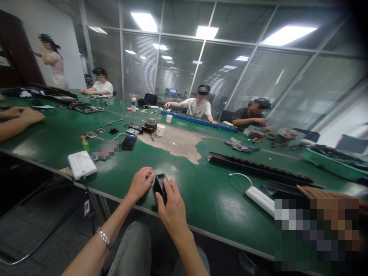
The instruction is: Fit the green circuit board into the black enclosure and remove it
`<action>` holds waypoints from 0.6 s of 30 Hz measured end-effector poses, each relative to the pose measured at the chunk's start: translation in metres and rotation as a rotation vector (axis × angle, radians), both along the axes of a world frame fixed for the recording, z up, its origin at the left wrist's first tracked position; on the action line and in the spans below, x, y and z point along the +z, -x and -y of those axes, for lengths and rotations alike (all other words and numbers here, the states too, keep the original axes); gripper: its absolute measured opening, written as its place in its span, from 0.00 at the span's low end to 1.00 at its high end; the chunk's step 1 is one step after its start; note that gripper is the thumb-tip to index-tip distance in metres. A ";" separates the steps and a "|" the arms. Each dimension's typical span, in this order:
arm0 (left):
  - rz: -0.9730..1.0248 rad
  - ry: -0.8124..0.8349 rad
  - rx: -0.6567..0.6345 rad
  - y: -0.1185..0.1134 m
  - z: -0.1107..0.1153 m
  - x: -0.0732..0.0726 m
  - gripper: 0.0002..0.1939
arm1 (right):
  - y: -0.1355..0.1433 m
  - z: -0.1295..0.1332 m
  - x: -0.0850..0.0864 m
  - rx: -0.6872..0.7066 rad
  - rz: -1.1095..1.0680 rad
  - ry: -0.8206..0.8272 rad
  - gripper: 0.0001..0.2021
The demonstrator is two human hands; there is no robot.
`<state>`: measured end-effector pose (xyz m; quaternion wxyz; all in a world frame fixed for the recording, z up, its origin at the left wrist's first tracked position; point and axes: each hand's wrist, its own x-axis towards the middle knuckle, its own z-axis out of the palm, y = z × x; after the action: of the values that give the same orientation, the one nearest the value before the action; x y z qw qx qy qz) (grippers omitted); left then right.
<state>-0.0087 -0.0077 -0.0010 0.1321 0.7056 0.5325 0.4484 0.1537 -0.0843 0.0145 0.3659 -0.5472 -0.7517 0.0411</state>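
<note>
My right hand [174,201] is wrapped round a small black box-shaped device [160,184], which stands on the green table [123,172] near its front edge. The device's top face shows a recess and some small grey parts, but I cannot make out its exact kind. Just left of it, my left hand [141,184] rests on the table with its fingers curled in. Its fingertips lie close to the device, and whatever they may hold is hidden. A metal watch band [105,238] circles my left wrist.
A white box [82,165], a dark phone [129,142] and paper cups [160,130] lie ahead and left. To the right are a white power strip [260,200], a long black rail [258,168] and a co-worker's hand [313,193]. Several people sit around the table.
</note>
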 end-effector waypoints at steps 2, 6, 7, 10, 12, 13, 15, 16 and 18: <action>0.001 -0.004 -0.003 0.000 0.000 -0.001 0.13 | 0.000 0.000 -0.002 0.004 -0.007 -0.014 0.23; 0.003 -0.008 -0.003 0.001 -0.001 -0.002 0.13 | 0.003 -0.002 0.002 -0.009 -0.035 -0.030 0.21; 0.003 -0.008 -0.003 0.001 -0.001 -0.002 0.13 | 0.004 -0.003 0.006 -0.020 -0.046 -0.030 0.20; 0.007 -0.002 -0.010 0.001 0.000 -0.001 0.12 | 0.004 -0.008 0.019 -0.038 -0.102 -0.053 0.20; 0.009 0.001 -0.007 0.001 0.000 -0.001 0.12 | 0.001 -0.012 0.029 -0.038 -0.155 -0.091 0.20; 0.009 0.001 -0.004 0.000 0.000 -0.001 0.12 | -0.002 -0.014 0.033 -0.044 -0.179 -0.110 0.20; 0.006 0.000 0.001 0.000 0.000 -0.001 0.12 | -0.011 -0.019 0.035 -0.079 -0.206 -0.133 0.20; 0.006 0.000 0.004 0.000 0.000 -0.001 0.12 | -0.017 -0.022 0.034 -0.102 -0.207 -0.134 0.20; 0.007 0.004 0.005 0.000 0.000 -0.002 0.11 | -0.028 -0.028 0.026 -0.148 -0.193 -0.119 0.20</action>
<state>-0.0084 -0.0074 -0.0029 0.1342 0.7024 0.5349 0.4499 0.1818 -0.0568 0.0405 0.4703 -0.5719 -0.6717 0.0219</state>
